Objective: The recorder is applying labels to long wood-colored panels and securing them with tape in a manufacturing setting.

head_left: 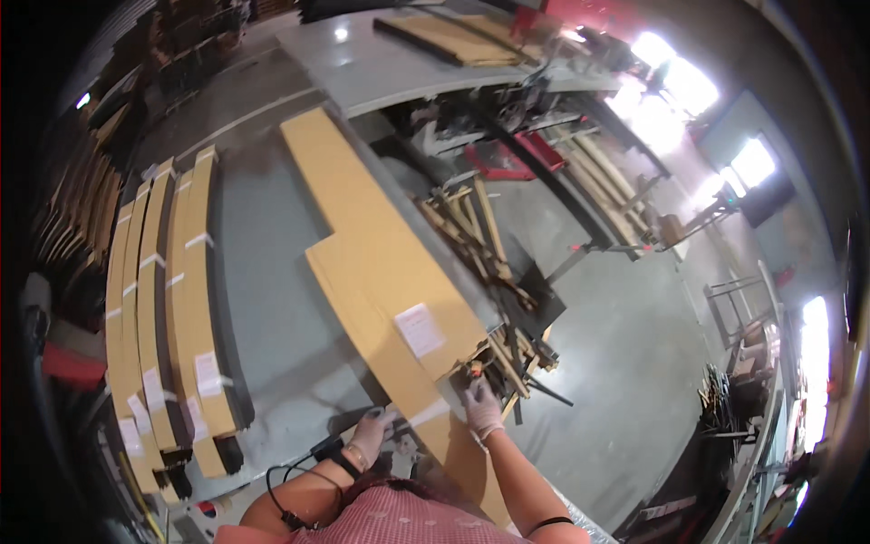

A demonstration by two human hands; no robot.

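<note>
A long tan stack of cardboard [381, 263], with a stepped left edge, lies lengthwise on the grey table [263, 245]. A white paper label [420, 329] is stuck on it. Across its near part runs a white band [430, 412]. My left hand [369, 437], in a pale glove, is at the stack's left edge by the band's end; its fingers are bent together, and what they grip is too small to make out. Beyond the band, at the right edge, my gloved right hand [483, 410] is closed around a small object with an orange-red tip [476, 369].
Several narrow banded cardboard bundles [199, 272] with white labels lie along the table's left side. Wood and dark offcuts [471, 227] are heaped right of the table. A red tray [512, 156] and a long dark beam [544, 177] are farther off. A black cable [281, 485] hangs by my left forearm.
</note>
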